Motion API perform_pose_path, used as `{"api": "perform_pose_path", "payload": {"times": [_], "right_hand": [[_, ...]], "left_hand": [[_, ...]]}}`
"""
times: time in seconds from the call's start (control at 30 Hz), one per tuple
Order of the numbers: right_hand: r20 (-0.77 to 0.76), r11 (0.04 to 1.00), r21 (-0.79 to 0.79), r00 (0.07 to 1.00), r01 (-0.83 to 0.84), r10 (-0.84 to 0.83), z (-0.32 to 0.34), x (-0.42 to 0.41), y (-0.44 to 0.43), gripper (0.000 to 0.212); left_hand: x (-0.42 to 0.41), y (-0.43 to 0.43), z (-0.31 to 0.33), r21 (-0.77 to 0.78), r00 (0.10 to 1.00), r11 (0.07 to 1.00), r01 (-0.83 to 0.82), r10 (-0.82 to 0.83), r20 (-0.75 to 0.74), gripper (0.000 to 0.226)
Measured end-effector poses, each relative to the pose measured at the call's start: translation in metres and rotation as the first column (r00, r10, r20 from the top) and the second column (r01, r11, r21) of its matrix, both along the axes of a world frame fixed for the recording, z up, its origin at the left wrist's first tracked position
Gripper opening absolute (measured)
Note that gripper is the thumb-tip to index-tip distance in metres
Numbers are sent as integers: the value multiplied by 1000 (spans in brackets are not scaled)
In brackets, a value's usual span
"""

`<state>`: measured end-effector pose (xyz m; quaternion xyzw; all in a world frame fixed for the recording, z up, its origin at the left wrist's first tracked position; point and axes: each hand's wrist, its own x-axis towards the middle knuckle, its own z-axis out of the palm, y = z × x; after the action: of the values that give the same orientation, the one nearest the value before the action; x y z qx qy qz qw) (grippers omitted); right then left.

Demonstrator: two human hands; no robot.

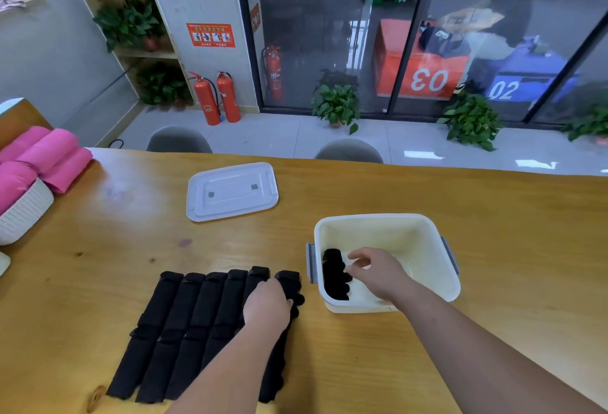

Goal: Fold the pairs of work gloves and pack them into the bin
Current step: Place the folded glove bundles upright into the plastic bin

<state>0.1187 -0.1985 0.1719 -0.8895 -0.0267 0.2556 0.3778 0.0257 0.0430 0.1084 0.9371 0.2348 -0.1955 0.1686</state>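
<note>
Several black work gloves (184, 318) lie side by side in a row on the wooden table (493, 232), near its front edge. My left hand (268, 303) rests on the right end of the row, fingers curled over the rightmost glove pair (291, 280). A white plastic bin (437, 269) stands to the right of the row. A folded black glove pair (332, 277) lies inside it against the left wall. My right hand (378, 270) is inside the bin, its loosely bent fingertips at the folded pair's right edge.
The bin's white lid (232, 191) lies flat on the table behind the gloves. A white woven basket (23, 213) with pink rolled towels (42, 157) sits at the left edge. Two grey chair backs (179, 140) show beyond the table's far edge.
</note>
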Motion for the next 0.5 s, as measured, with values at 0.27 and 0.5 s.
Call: {"api": "perform_pose_path", "payload": {"times": [0.27,0.5], "right_hand": [[26,999,34,999,26,-26,4,1,-2,28],[54,967,225,989,123,-138,10,12,6,17]], "left_hand": [[6,5,-2,-219,983,962,-162,178,55,24],[4,21,40,-766,851,586,-265,515,100,30]]}}
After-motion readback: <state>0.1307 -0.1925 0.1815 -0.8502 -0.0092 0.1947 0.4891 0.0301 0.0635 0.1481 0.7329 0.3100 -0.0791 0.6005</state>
